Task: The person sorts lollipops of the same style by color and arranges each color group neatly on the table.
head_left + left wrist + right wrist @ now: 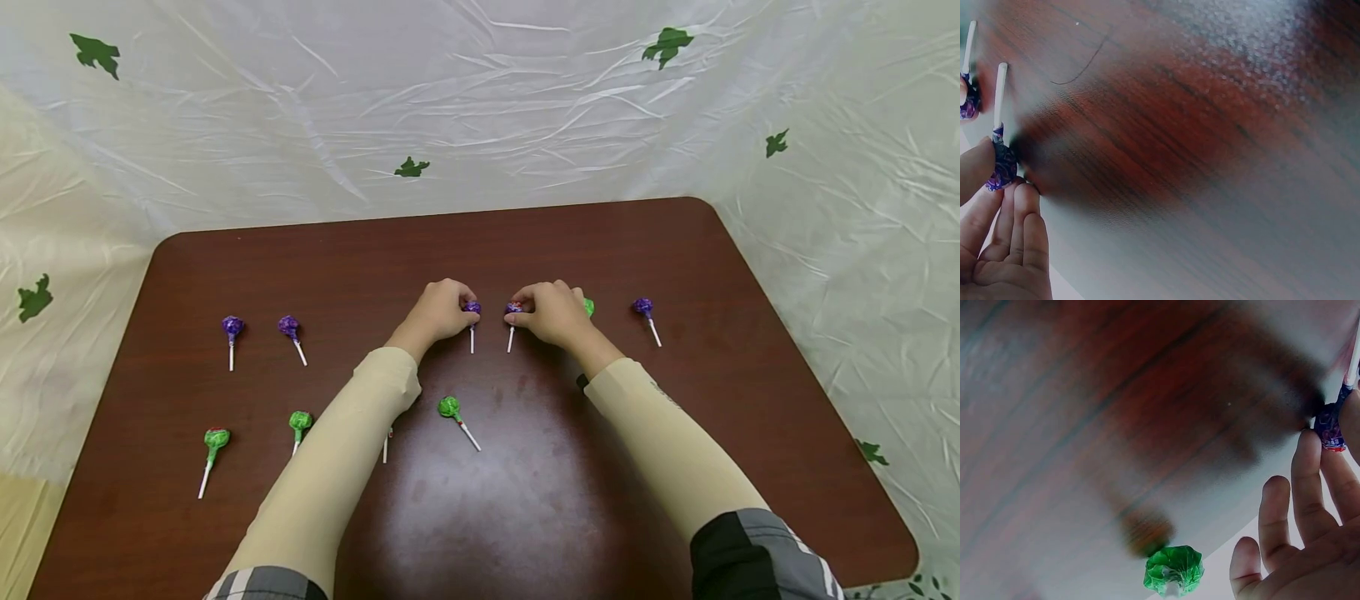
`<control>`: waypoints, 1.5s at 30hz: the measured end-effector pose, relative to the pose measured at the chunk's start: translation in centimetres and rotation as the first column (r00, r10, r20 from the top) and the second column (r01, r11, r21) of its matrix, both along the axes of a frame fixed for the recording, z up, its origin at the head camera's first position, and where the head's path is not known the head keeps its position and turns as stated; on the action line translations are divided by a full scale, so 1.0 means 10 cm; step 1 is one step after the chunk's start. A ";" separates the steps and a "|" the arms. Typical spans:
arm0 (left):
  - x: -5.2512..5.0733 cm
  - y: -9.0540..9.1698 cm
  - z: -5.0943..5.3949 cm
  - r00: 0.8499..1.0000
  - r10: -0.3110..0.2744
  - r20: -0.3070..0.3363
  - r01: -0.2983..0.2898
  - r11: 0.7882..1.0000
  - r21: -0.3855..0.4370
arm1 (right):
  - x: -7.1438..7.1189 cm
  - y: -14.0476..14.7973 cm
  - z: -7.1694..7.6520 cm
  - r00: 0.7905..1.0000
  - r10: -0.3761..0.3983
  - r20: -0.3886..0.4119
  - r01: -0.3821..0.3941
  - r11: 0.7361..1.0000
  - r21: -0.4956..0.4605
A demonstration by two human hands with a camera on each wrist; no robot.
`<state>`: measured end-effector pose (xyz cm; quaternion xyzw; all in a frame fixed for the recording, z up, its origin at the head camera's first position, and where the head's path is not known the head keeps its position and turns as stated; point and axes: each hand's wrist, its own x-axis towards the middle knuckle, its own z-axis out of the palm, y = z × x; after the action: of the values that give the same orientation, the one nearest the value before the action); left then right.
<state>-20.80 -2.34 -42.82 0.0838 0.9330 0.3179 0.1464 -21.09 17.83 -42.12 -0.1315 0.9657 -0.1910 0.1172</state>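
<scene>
Purple wraps the lollipop (472,307) pinched in the left hand (441,310) and the second lollipop (513,307) pinched near it by the right hand (557,315). This looks like positioning them side by side; next probably calls for loosening both pinches gently. A green lollipop (588,307) peeks out behind the right hand. Beneath: glossy reddish-brown tabletop (750,375); beyond, creased white sheeting (487,92).

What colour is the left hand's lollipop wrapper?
Purple wrapper with paler swirls; clearest in the left wrist view.
</scene>
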 end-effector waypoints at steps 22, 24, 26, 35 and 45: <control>0.00 0.00 0.04 1.000 -0.017 -0.002 0.017 1.000 0.010 | 0.01 0.01 -0.01 1.000 -0.023 0.010 0.024 0.999 -0.032; -0.01 0.01 0.04 1.000 -0.025 -0.007 0.025 1.000 0.008 | 0.01 0.02 -0.01 1.000 -0.025 0.007 0.025 0.999 -0.037; -0.02 0.01 0.04 1.000 -0.026 -0.006 0.026 1.000 0.006 | 0.01 0.02 -0.01 1.000 -0.023 0.003 0.023 0.999 -0.041; -0.02 -0.15 0.11 1.000 0.025 0.009 -0.026 0.996 0.090 | -0.02 0.01 -0.01 1.000 -0.012 0.007 0.012 0.999 -0.042; 0.01 -0.85 0.19 0.997 0.066 0.025 -0.069 0.987 0.144 | -0.02 0.01 -0.01 0.999 -0.023 0.030 0.024 0.999 -0.038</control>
<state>-20.68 -10.84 -40.89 0.0592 0.9082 0.3904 0.1385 -21.29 17.88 -42.19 -0.1196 0.9615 -0.2128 0.1266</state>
